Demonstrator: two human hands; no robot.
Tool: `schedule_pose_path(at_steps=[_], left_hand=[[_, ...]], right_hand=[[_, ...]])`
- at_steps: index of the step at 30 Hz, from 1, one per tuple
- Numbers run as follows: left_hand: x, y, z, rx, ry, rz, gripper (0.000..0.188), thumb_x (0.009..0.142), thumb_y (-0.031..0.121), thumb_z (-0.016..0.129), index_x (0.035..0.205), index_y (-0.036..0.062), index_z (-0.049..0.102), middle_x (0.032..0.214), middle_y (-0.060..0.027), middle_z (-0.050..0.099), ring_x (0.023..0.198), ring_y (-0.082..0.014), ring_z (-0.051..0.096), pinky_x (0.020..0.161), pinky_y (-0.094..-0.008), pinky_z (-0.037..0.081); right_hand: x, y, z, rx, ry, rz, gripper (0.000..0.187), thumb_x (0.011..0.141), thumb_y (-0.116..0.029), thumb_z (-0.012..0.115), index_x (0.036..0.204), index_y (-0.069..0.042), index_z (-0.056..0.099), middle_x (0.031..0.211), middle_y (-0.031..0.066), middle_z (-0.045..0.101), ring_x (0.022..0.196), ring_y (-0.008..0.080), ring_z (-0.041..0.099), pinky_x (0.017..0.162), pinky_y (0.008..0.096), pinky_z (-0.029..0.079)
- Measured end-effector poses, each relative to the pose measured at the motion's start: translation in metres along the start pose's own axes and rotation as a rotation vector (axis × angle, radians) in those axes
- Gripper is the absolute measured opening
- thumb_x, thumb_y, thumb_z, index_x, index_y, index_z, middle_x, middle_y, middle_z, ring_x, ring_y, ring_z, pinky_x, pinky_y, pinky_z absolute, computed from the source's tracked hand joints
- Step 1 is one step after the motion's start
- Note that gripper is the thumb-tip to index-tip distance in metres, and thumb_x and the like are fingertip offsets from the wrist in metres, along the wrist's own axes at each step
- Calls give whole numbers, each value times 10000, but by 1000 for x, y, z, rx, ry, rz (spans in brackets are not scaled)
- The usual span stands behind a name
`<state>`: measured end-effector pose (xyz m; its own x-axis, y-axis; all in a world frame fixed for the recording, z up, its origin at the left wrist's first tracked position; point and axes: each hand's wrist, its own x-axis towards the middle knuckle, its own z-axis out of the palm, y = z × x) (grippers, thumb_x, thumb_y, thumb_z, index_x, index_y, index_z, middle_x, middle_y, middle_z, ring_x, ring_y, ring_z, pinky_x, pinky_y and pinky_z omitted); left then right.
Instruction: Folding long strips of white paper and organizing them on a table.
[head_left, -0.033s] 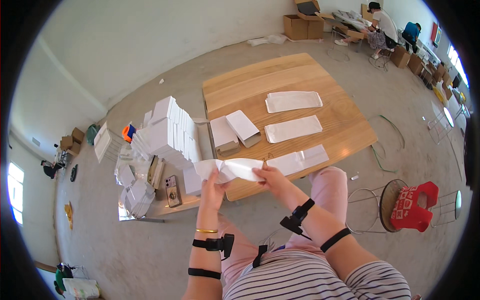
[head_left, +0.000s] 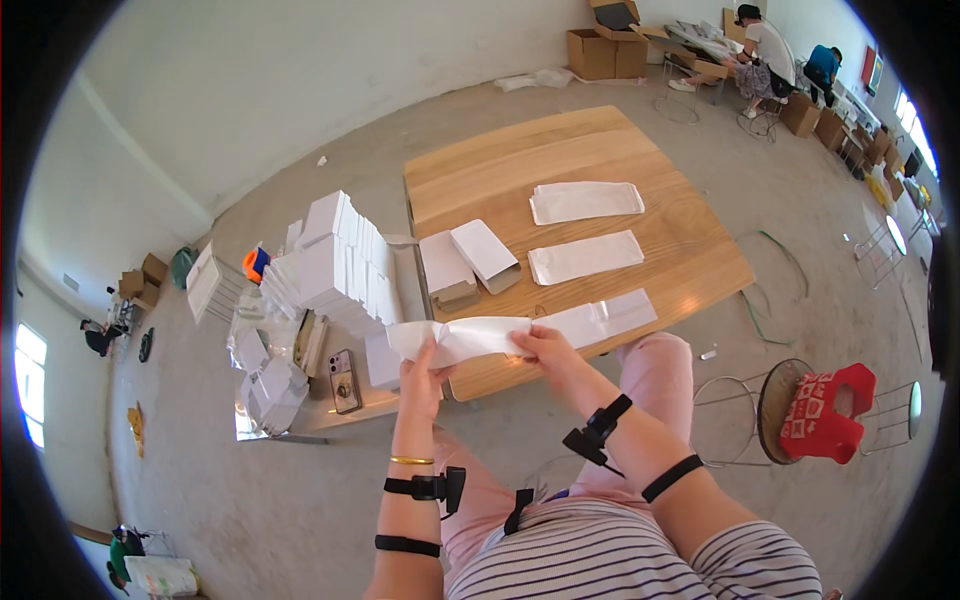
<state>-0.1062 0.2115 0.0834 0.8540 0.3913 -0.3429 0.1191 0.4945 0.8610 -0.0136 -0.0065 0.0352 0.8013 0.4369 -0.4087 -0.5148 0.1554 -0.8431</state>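
A long, glossy white strip stretches between my hands above the near edge of the wooden table. My left hand pinches it toward its left end. At its right end, the fingers of my right hand are closed on it. I cannot tell whether it is paper or thin plastic. Just beyond my right hand, another shiny white strip lies flat on the table. Farther back are a flat white stack and a second flat white stack. Two white boxes rest at the left.
Left of the wooden table, tall stacks of white boxes crowd a lower surface. A phone and an orange-and-blue tape dispenser are there. A red bag sits on a stool at right. Other people work farther away.
The strip between my hands has flattened slightly and its right part has tilted. My right hand has shifted a little. My left hand keeps its grip.
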Motion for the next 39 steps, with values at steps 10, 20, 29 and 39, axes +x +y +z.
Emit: schedule_pose_path(at_steps=[10, 20, 29, 39], left_hand=[[-19, -81, 24, 1070, 12, 616, 461, 790, 186, 787, 1166, 33, 569, 1087, -117, 549, 897, -277, 590, 822, -395, 493], [-6, -81, 84, 1246, -224, 837, 261, 743, 83, 772, 938, 54, 600, 993, -115, 582, 946, -333, 579, 800, -433, 472], [6, -79, 44, 823, -60, 579, 100, 831, 47, 728, 848, 20, 633, 949, -91, 655, 827, -212, 653, 692, -315, 543], [15, -97, -37, 325, 603, 305, 369, 945, 165, 676, 1222, 6, 492, 1110, -113, 584, 884, -161, 584, 708, -284, 506]], right_hand=[[14, -4, -47, -823, 356, -338, 333, 754, -302, 800, 779, -9, 644, 723, 124, 671, 673, 236, 644, 627, 362, 494], [9, -10, -37, -726, 309, -243, 386, 741, -338, 824, 745, -9, 622, 687, 124, 656, 646, 223, 630, 590, 363, 489], [9, -8, -49, -640, 251, -280, 343, 800, -278, 818, 765, 4, 627, 674, 79, 641, 610, 155, 582, 551, 309, 457], [9, 1, -63, -824, 329, -311, 271, 802, -264, 784, 837, -29, 655, 753, 107, 685, 682, 234, 647, 626, 374, 503]])
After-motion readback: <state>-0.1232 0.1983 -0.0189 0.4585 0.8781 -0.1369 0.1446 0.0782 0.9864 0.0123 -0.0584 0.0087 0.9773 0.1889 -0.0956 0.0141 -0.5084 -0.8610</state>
